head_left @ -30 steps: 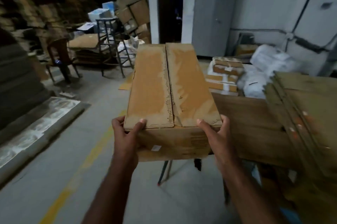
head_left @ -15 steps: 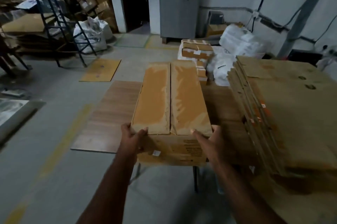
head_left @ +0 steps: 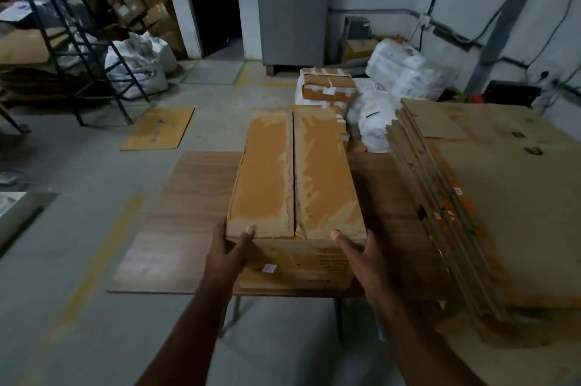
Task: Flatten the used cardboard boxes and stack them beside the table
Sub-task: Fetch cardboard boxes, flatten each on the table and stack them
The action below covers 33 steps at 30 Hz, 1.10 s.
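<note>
While the stack of flattened boxes (head_left: 490, 197) sits just off my right fingertips, piled on the right end of the table (head_left: 188, 212) and spilling over it, the box (head_left: 295, 197) in my grip isn't flattened yet. It's fully formed, long axis running away from my fingers, its near end at the table's front edge; looks like it rests on the top, can't be sure. Left hand (head_left: 228, 252) clamped on the near left corner: thumb on top of the flap, fingers wrapped round the side. Right hand (head_left: 361, 255) same on the near right corner, thumb up on the edge, rest of the fingers hidden behind the box. Top flaps closed, seam down the middle between my thumbs, old tape residue on both flaps. Contents: can't tell, nothing visible with the flaps shut. Progress estimate: a good batch flattened, at least this one left. Stack is on the table, not beside it, so the move-to-side step looks open too. Beyond my fingertips, past the box's far end: taped parcels (head_left: 327, 87) and white sacks (head_left: 405, 74) on the floor, sealed.
</note>
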### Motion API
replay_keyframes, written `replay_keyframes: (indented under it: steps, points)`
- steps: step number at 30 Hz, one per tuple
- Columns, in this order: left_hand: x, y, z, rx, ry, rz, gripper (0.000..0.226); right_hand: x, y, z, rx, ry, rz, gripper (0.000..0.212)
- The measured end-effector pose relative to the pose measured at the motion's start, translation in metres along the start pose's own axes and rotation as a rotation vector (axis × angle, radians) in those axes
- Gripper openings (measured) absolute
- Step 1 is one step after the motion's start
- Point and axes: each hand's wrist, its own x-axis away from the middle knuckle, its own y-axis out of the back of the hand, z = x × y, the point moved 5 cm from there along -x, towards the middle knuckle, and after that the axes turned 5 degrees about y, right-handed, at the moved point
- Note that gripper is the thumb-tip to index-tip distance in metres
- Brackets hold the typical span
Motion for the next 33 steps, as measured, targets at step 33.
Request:
replay_keyframes:
  steps: [33]
  points:
    - [-0.041,0.061,0.026,-0.298,0.021,0.290,0.082,0.077,-0.194,0.130,1.295,0.603,0.079,0.100]
